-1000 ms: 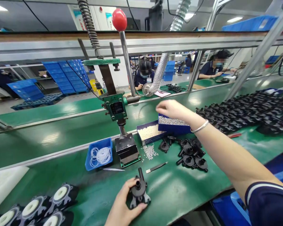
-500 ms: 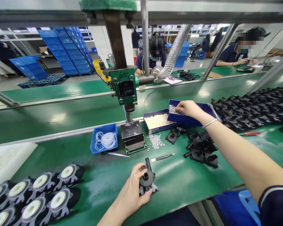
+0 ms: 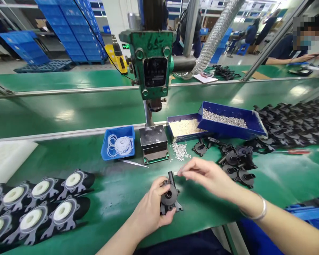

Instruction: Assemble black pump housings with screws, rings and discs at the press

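Near the front of the green table, my left hand is wrapped round a black plastic pump housing, its pipe stub pointing up and away. To the right, my right hand hovers with thumb and fingers pinched together; anything between the fingertips is too small to make out. The pale end of the tweezers shows just beside those fingertips, the rest hidden behind the hand. Small white rings lie scattered beyond it. A blue bin of small metal pins or screws rests tilted on another bin of cream-coloured pieces.
A green press stands over a black block. Left of it sits a blue tray with white rings. Housings with white discs line the left; more black housings lie right, near a red-handled screwdriver.
My right hand has left the bin of metal pieces and come down beside the housing, over the tweezers. My left hand keeps its grip. The view has shifted slightly.
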A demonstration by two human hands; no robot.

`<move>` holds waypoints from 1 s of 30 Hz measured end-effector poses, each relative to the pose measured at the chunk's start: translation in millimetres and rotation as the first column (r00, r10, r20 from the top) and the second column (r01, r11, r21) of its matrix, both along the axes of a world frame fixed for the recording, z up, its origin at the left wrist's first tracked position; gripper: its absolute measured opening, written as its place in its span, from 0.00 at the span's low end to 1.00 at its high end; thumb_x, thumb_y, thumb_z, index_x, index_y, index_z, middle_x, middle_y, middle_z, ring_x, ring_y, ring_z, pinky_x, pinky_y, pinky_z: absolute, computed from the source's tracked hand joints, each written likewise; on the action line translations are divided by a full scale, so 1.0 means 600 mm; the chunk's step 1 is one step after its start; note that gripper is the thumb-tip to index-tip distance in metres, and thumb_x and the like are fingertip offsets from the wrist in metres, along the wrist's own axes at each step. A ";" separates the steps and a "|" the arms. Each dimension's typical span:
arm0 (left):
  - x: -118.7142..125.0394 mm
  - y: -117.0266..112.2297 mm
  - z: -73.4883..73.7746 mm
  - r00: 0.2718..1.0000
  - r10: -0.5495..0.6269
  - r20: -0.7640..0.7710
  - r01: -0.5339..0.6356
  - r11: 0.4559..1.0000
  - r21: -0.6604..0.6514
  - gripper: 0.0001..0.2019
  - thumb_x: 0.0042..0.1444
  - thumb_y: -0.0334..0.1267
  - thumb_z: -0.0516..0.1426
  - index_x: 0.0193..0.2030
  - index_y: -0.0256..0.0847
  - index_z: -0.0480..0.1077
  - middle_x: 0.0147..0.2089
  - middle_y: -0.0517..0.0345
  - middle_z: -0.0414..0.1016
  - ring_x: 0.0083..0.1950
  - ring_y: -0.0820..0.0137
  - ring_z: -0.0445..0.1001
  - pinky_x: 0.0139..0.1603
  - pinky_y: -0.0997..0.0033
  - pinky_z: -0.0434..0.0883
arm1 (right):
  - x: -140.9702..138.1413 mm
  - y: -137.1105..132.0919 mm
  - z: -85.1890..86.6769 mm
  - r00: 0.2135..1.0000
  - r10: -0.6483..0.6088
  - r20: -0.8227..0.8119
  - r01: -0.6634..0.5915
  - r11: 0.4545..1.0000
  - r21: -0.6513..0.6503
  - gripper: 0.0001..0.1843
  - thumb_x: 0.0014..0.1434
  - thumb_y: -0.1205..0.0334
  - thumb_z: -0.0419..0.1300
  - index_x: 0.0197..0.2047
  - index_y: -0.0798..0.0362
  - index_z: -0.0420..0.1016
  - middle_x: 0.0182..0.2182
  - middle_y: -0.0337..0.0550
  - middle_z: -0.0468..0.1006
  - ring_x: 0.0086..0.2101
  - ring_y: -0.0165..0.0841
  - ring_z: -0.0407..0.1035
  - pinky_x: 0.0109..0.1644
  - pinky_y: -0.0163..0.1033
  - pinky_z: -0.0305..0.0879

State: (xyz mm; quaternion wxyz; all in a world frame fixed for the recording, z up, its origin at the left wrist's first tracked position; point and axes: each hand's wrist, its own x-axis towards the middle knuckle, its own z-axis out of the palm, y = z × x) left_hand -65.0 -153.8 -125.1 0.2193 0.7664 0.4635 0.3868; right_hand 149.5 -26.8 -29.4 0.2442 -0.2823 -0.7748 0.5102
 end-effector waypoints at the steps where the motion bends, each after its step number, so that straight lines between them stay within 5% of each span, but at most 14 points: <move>1: 0.000 0.000 0.001 1.000 0.000 0.001 0.000 1.000 0.002 0.37 0.55 0.29 0.61 0.67 0.43 0.47 0.64 0.34 0.57 0.69 0.51 0.62 0.61 0.47 0.70 | -0.003 -0.015 -0.013 1.000 -0.004 -0.003 0.004 0.999 0.039 0.08 0.65 0.57 0.62 0.38 0.52 0.76 0.36 0.44 0.79 0.38 0.33 0.75 0.44 0.41 0.74; 7: 0.001 -0.002 0.007 1.000 0.010 0.024 -0.010 1.000 0.011 0.37 0.54 0.29 0.61 0.67 0.45 0.48 0.63 0.35 0.59 0.68 0.51 0.63 0.59 0.46 0.72 | -0.012 -0.055 -0.064 0.997 -0.070 -0.029 0.073 0.990 0.124 0.06 0.62 0.61 0.65 0.33 0.52 0.74 0.32 0.40 0.75 0.35 0.33 0.72 0.41 0.38 0.72; 11: 0.003 -0.002 0.007 1.000 0.020 0.009 -0.020 1.000 0.017 0.37 0.53 0.29 0.61 0.66 0.42 0.48 0.63 0.34 0.59 0.67 0.51 0.65 0.58 0.49 0.73 | -0.008 -0.065 -0.074 0.997 -0.056 -0.043 0.067 0.942 0.329 0.03 0.65 0.67 0.60 0.38 0.51 0.73 0.33 0.42 0.77 0.35 0.33 0.74 0.40 0.39 0.74; 14: 0.005 -0.003 0.006 0.999 0.032 -0.012 -0.032 0.999 0.024 0.36 0.53 0.29 0.61 0.66 0.41 0.48 0.63 0.33 0.59 0.67 0.51 0.65 0.58 0.50 0.74 | 0.002 -0.069 -0.075 0.998 0.060 -0.011 -0.041 0.794 0.606 0.09 0.66 0.73 0.55 0.47 0.54 0.72 0.38 0.49 0.79 0.39 0.37 0.75 0.44 0.44 0.77; 17: 0.006 -0.004 0.007 0.999 0.034 -0.020 -0.033 0.999 0.027 0.35 0.54 0.30 0.61 0.65 0.41 0.49 0.63 0.33 0.59 0.67 0.52 0.66 0.59 0.51 0.73 | 0.009 -0.073 -0.079 0.991 0.121 0.063 -0.128 0.656 0.744 0.15 0.65 0.76 0.53 0.53 0.59 0.70 0.42 0.56 0.80 0.44 0.42 0.76 0.49 0.49 0.78; 23: 0.009 -0.006 0.007 0.998 0.056 -0.020 -0.055 0.998 0.028 0.34 0.54 0.31 0.61 0.65 0.41 0.49 0.63 0.33 0.59 0.66 0.52 0.67 0.58 0.51 0.74 | 0.003 -0.084 -0.096 1.000 -0.019 -0.019 0.027 0.726 0.687 0.16 0.64 0.77 0.54 0.53 0.56 0.70 0.41 0.54 0.81 0.41 0.38 0.78 0.44 0.44 0.81; 30: 0.010 -0.003 0.004 0.998 0.066 -0.026 -0.064 0.996 0.064 0.33 0.55 0.31 0.60 0.65 0.39 0.50 0.63 0.32 0.60 0.66 0.51 0.67 0.56 0.51 0.75 | 0.027 -0.089 -0.081 0.970 0.046 0.238 -0.234 0.422 0.876 0.17 0.63 0.75 0.55 0.54 0.70 0.71 0.47 0.65 0.80 0.49 0.49 0.76 0.53 0.52 0.78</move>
